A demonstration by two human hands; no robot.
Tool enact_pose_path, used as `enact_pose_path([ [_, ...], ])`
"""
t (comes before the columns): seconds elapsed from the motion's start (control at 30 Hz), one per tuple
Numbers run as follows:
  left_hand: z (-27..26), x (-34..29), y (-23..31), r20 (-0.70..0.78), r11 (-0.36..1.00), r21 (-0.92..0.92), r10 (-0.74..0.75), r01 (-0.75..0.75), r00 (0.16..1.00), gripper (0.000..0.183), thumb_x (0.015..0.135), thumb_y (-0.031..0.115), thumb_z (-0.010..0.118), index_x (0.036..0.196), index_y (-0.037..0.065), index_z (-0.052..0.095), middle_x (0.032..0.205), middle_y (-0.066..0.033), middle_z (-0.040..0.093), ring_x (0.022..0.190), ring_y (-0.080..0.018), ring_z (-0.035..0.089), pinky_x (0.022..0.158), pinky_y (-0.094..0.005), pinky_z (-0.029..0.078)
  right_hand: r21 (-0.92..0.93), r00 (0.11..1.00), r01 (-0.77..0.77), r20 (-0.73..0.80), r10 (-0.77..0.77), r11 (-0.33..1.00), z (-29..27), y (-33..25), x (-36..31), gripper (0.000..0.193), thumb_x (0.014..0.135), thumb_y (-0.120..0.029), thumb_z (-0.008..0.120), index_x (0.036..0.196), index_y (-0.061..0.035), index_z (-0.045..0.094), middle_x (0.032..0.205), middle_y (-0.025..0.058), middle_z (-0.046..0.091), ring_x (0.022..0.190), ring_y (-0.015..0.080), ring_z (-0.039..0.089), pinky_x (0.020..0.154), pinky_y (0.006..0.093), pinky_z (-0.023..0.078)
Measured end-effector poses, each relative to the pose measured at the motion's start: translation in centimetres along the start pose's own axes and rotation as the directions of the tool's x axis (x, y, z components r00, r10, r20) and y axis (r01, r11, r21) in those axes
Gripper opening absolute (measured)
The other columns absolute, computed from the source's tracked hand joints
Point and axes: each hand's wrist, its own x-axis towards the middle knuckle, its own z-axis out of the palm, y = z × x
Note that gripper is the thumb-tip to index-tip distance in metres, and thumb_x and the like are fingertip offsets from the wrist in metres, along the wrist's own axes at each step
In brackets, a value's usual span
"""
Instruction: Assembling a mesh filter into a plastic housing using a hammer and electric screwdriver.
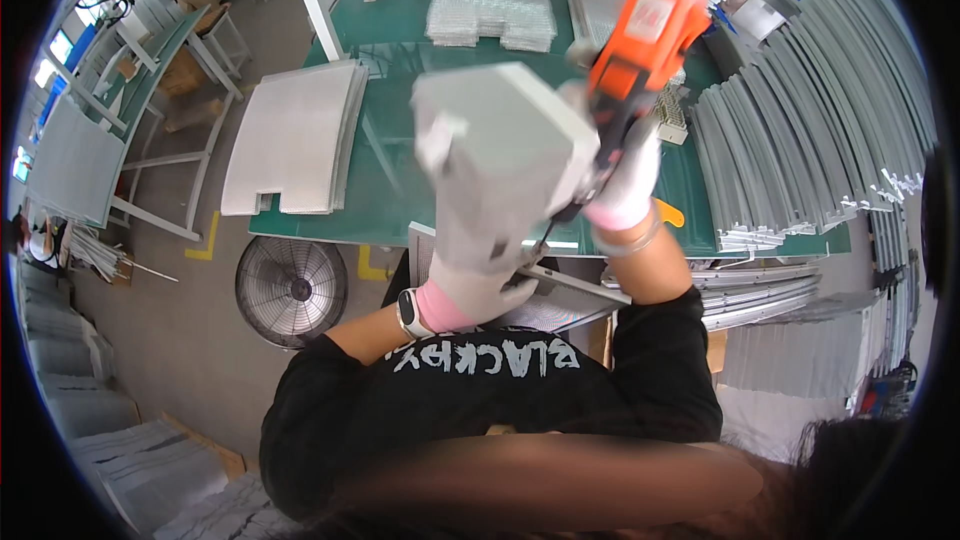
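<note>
Both my hands wear whitish gloves with pink cuffs. My right hand is wrapped round the black grip of an orange-and-black power tool, which points away from me over the table. A light grey metal panel, smeared by motion, stands tilted up in front of my chest, its right edge close to the tool. My left hand is at its lower end, fingers curled round the edge. Under that hand lies a framed mesh panel near my lap, partly hidden by my hand and the upper panel.
On the green table lie a stack of white panels at left and another stack at the back. Many grey frames lean in rows at right. A yellow-orange handle lies by my right wrist. A round fan stands on the floor.
</note>
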Motion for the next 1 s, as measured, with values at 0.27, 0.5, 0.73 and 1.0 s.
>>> enact_pose_path([
  [0.27,-1.7,6.3,-6.5,0.161,0.965,0.259,-0.086,0.042,0.983,0.026,0.075,0.036,0.070,0.072,0.011,0.063,0.069,-0.0078,0.061,0.067,-0.0280,0.060,0.067,-0.0415,0.043,-0.833,0.837,0.153,-0.177,-0.519,0.531,-1.1,-11.6,9.2,0.036,0.097,-0.023,0.059,0.127,-0.0027,0.053,0.103,0.0052,0.064,0.090,0.0111,0.061,0.077,0.0244,0.051],
  [0.5,-2.3,15.6,-13.9,0.154,0.949,0.303,-0.142,0.090,0.978,0.033,0.079,0.042,0.063,0.078,0.009,0.068,0.071,-0.0117,0.065,0.070,-0.0311,0.065,0.071,-0.0411,0.050,-0.737,0.701,0.002,0.483,-0.525,-0.676,-9.6,-18.5,10.8,0.064,0.093,-0.022,0.060,0.144,0.0054,0.031,0.126,0.0222,0.055,0.113,0.0287,0.058,0.099,0.0357,0.044],
  [0.73,-1.6,15.6,-14.1,0.169,0.925,0.370,-0.160,0.088,0.973,0.038,0.081,0.044,0.059,0.082,0.008,0.069,0.075,-0.0125,0.068,0.075,-0.0305,0.067,0.075,-0.0401,0.052,-0.557,0.671,0.104,0.651,-0.355,-0.824,-7.1,-15.0,6.7,0.046,0.087,-0.013,0.064,0.130,-0.0023,0.050,0.119,0.0211,0.058,0.107,0.0313,0.059,0.093,0.0420,0.047],
  [1.0,-2.3,18.7,-14.0,0.273,0.878,0.397,-0.391,0.267,0.879,0.046,0.084,0.049,0.054,0.098,0.008,0.071,0.094,-0.0141,0.070,0.089,-0.0302,0.067,0.082,-0.0383,0.052,-0.809,0.848,0.509,0.414,0.332,-0.293,-0.8,-2.1,-6.1,0.059,0.068,-0.022,0.075,0.123,-0.0085,0.058,0.127,0.0208,0.054,0.119,0.0411,0.050,0.104,0.0554,0.035],
])
